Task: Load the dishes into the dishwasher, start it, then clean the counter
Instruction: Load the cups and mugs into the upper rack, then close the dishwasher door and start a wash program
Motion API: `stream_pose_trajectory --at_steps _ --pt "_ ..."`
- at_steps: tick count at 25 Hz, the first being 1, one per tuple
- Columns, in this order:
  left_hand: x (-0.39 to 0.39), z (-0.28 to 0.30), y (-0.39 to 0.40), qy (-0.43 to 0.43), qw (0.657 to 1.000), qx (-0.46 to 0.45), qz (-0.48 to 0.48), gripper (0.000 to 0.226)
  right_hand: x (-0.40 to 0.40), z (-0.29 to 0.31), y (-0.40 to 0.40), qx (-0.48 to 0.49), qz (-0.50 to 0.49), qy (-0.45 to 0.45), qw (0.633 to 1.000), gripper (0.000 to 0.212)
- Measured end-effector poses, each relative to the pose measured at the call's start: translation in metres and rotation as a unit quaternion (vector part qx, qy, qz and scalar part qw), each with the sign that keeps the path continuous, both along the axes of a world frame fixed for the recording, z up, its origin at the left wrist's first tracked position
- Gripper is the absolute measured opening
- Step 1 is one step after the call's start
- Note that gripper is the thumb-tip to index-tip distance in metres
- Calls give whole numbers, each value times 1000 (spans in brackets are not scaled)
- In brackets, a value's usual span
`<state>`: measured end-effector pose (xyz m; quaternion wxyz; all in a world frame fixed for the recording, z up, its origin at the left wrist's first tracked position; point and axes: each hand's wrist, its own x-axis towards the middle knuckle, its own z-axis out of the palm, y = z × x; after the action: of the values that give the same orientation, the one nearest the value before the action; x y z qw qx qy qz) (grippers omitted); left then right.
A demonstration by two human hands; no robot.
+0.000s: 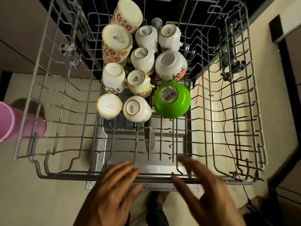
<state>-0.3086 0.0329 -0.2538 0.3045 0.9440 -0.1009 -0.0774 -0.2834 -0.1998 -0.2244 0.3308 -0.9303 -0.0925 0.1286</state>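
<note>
The grey wire dishwasher rack [53, 141] is pulled out below me. Several white cups stand upside down in its middle rows, among them a cup marked SISTA [136, 110]. Two tall mugs with red flowers [116, 44] lie at the back. A white flowered bowl [171, 65] and a green bowl [172, 99] sit inverted to the right. My left hand [112, 191] and my right hand [206, 191] hover over the rack's front rail, fingers spread, holding nothing. The right hand is blurred.
A pink plastic container [6, 121] stands on the floor at the left, beyond the rack. The open steel dishwasher door [162, 168] lies under the rack. An orange cable [199, 88] and a black wire [224, 115] run over the beige floor at the right.
</note>
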Motion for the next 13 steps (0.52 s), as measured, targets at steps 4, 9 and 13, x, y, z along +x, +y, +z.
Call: stream_pose_trajectory --at_steps 4,9,13 --pt "-4 -19 14 -56 998 -28 -7 35 -26 -34 23 -57 16 -73 996 44" --pt "-4 -17 8 -75 997 -30 22 35 8 -31 44 1 -14 -96 995 25" --pt "3 -14 3 -91 994 -43 36 30 42 -9 43 -8 42 -26 999 58"
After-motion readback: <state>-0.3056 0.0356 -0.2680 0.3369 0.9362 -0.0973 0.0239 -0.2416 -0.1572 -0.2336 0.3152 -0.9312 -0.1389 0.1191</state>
